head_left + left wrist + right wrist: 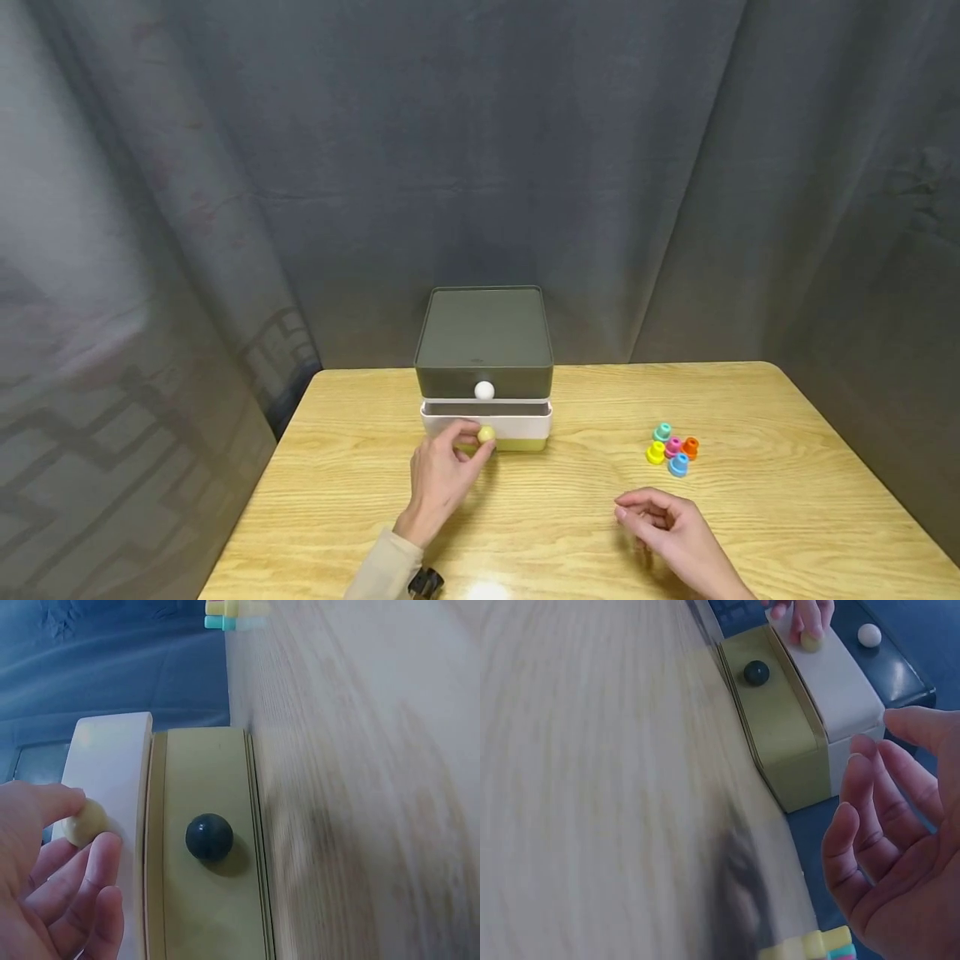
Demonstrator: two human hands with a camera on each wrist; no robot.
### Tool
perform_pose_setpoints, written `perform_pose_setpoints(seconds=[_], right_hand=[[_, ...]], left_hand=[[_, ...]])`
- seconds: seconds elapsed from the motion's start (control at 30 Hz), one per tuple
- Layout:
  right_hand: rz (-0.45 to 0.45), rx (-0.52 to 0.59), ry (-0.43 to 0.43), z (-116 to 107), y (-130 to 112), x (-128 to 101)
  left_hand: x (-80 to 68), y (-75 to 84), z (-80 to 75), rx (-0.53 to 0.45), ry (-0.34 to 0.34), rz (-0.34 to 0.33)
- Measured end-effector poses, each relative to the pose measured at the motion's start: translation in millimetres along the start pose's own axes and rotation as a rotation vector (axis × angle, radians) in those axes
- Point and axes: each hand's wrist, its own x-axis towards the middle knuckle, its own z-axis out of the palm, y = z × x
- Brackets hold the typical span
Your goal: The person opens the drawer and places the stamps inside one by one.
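Note:
A small three-tier drawer box has a dark grey top tier [483,325] with a white knob [484,390]. Its white middle drawer [525,426] stands pulled out a little, a gap showing behind its front. My left hand [442,471] pinches that drawer's round pale yellow knob [88,823] between thumb and fingers. Below sits the olive-yellow bottom drawer [202,915], with a dark round knob [209,837]. My right hand [671,529] hovers over the table on the right, fingers loosely bent and holding nothing.
Several small stepped plastic pieces cluster on the wooden table [585,467] at the right: a teal one [662,432], a yellow one [656,452], a pink one [673,447], an orange one [691,448] and a blue one [678,465]. Grey curtains [480,167] hang behind the table.

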Motion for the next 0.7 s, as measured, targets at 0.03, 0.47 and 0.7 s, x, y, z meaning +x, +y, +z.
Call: perform_pose_setpoints(seconds=[0.03,0.47,0.7], right_hand=[[0.001,-0.004,0.01,-2,-1,1],[-0.013,-0.252,0.251,-51,2,14],[-0.013,-0.326,0.269,-81,14,25]], left_hand=[[-1.0,0.5,-0.9,-0.001,-0.004,-0.002],[-15.3,5.3,-11.4,-0.01,-0.059,0.002],[-24.2,4.5,-16.0,-0.018,-0.056,0.05]])
